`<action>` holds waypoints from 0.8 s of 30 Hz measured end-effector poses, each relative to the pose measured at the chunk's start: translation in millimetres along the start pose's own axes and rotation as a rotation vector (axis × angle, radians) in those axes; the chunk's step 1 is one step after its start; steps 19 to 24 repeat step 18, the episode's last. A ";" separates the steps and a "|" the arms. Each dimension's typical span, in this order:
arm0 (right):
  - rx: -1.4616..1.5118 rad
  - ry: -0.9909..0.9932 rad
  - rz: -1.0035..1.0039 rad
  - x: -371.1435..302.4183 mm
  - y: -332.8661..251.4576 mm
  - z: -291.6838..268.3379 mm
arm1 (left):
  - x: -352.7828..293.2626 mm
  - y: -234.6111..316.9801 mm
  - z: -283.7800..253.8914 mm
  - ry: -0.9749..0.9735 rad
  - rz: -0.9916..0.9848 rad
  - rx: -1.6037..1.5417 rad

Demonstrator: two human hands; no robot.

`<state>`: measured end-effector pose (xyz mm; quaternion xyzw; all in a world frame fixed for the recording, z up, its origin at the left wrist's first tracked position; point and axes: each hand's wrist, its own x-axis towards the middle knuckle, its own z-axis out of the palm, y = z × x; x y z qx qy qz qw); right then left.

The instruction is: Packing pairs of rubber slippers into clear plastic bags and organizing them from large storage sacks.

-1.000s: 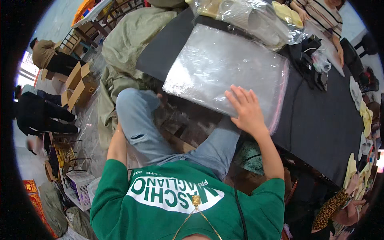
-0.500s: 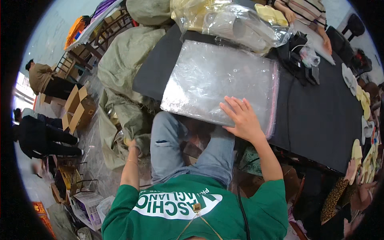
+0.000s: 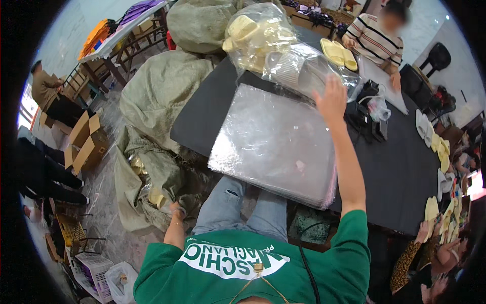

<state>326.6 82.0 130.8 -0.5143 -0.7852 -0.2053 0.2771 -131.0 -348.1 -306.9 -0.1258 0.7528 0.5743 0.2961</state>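
My right hand is stretched out over the far edge of a stack of clear plastic bags, its fingers extended. Its fingertips are beside a clear bag with pale slippers inside, and I cannot tell whether they touch it. Low on the left, my left hand is closed at the mouth of a green woven sack, gripping its fabric; the fingertips are partly hidden. Bagged yellow slippers show inside that sack.
The stack lies on a black table. A pair of yellow slippers and a black device with cables are beyond it. A co-worker sits across. More slippers line the right edge. An open carton stands left.
My right hand has moved from the near part of the bag stack to its far edge by the slipper bag. My left hand has shifted slightly at the sack mouth. The view has tilted.
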 end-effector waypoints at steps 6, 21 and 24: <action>0.068 -0.234 0.289 32.6 29.5 90.5 | 19.3 -31.4 5.9 0.029 0.092 0.237; 0.199 0.351 0.171 58.2 43.3 -14.5 | -19.6 -6.7 -12.5 -0.175 0.087 0.013; 0.199 0.351 0.171 58.2 43.3 -14.5 | -19.6 -6.7 -12.5 -0.175 0.087 0.013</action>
